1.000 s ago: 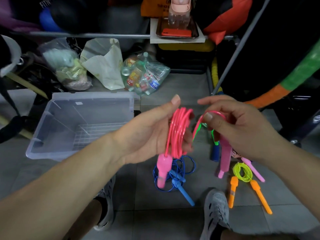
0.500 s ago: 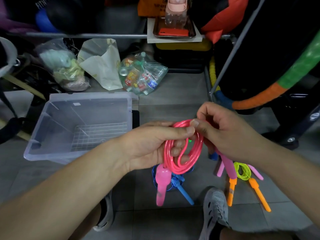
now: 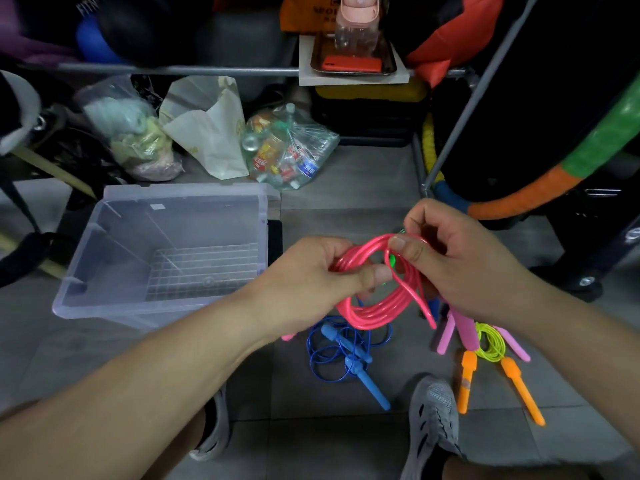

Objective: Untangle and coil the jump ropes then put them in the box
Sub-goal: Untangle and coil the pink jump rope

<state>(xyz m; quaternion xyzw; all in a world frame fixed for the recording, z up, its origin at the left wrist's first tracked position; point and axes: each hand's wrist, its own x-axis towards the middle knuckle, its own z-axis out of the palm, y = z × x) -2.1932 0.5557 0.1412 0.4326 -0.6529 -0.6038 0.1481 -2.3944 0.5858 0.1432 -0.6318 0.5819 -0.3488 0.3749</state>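
1. The pink jump rope [image 3: 377, 306] looks like thin, glossy plastic cord. I judge it light, springy and rather slick, so the loops will want to spring open once the pressure eases.
2. The best hold is across the whole bundle of loops at once. Pinching a single strand would let the others slide free.
3. The left hand [image 3: 322, 275] grips the coil at its upper left, with the thumb [image 3: 375, 275] pressed over the strands and the fingers curled behind them. Most of the coil hangs below and to the right of that thumb.
4. The right hand [image 3: 460, 268] pinches the top of the coil between its thumb [image 3: 405, 249] and forefinger, just right of the left thumb. One loose strand drops from this pinch, crosses outside the loops and ends below the right palm.
5. A small green bit shows between the two thumbs, and I cannot tell what it is.
6. The clear box [image 3: 187, 192] sits open-topped on the floor, well to the left of the left knuckles.
7. The blue jump rope [image 3: 346, 355] lies on the floor directly under the fingers. The yellow-green rope [image 3: 490, 344] with orange handles lies below and to the right of the right hand
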